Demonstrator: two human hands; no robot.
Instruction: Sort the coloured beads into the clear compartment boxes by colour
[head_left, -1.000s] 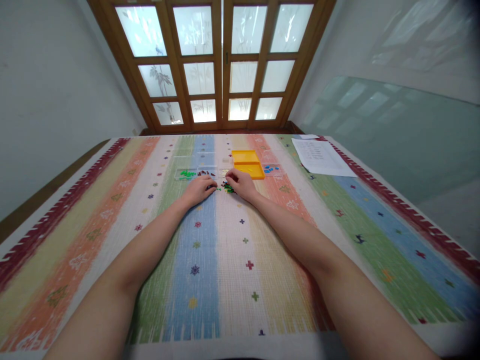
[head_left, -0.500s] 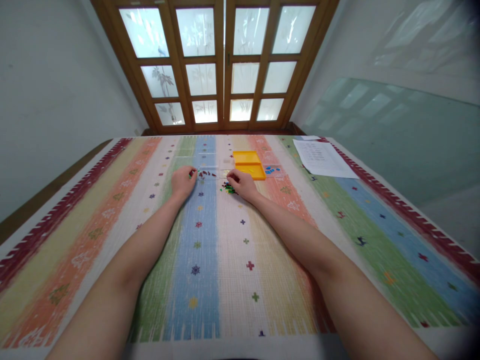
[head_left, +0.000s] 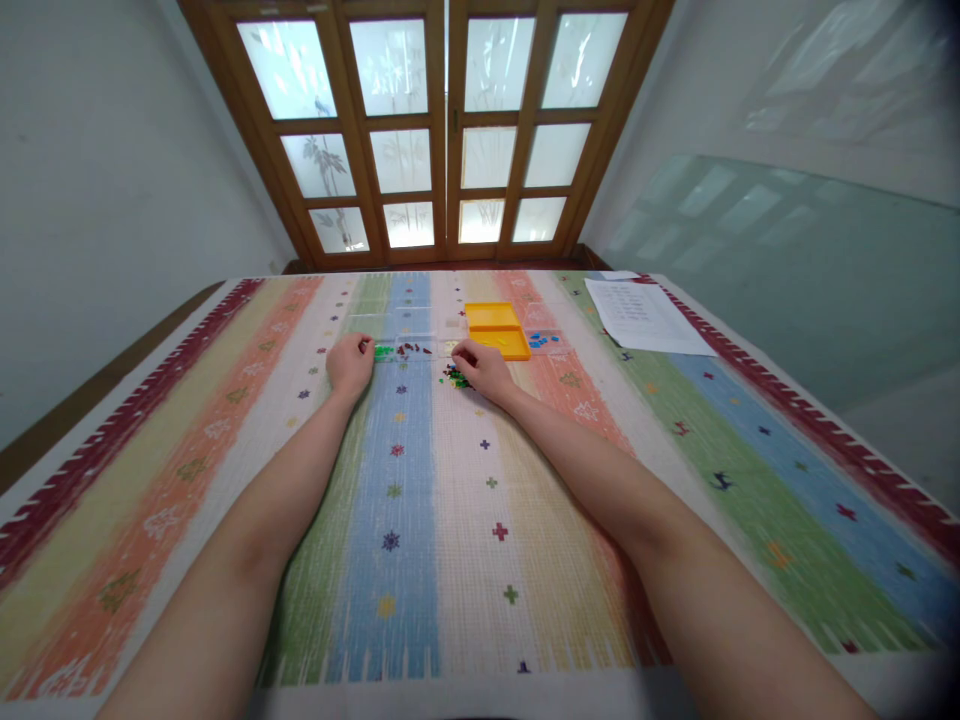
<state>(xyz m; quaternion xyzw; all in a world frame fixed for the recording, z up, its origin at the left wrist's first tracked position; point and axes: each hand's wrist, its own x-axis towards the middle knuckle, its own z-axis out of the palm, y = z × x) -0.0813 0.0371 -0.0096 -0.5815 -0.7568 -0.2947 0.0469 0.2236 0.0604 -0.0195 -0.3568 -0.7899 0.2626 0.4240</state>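
My left hand (head_left: pixel 350 366) is at the left side of a clear box holding small green pieces (head_left: pixel 383 352). Its thumb and fingers are curled together, and anything between them is too small to make out. My right hand (head_left: pixel 484 371) hovers at a mixed pile of small pieces (head_left: pixel 455 377), dark, green and yellow, on the cloth. Its fingertips are pinched, and what they hold is hidden. Between the hands lies a clear box with brown-red pieces (head_left: pixel 414 350). Pale pieces (head_left: pixel 450 347) sit in another clear box, partly behind my right hand.
An open yellow box (head_left: pixel 493 316) with yellow pieces stands behind my right hand. Blue pieces (head_left: pixel 544 341) lie in a clear box to its right. Printed paper (head_left: pixel 646 316) rests at the far right of the striped tablecloth (head_left: pixel 397 590). Wooden doors (head_left: pixel 448 150) are beyond the table.
My left hand has moved left, away from the brown-red pieces, and the green pieces now show beside it. The right hand has stayed almost still at the pile.
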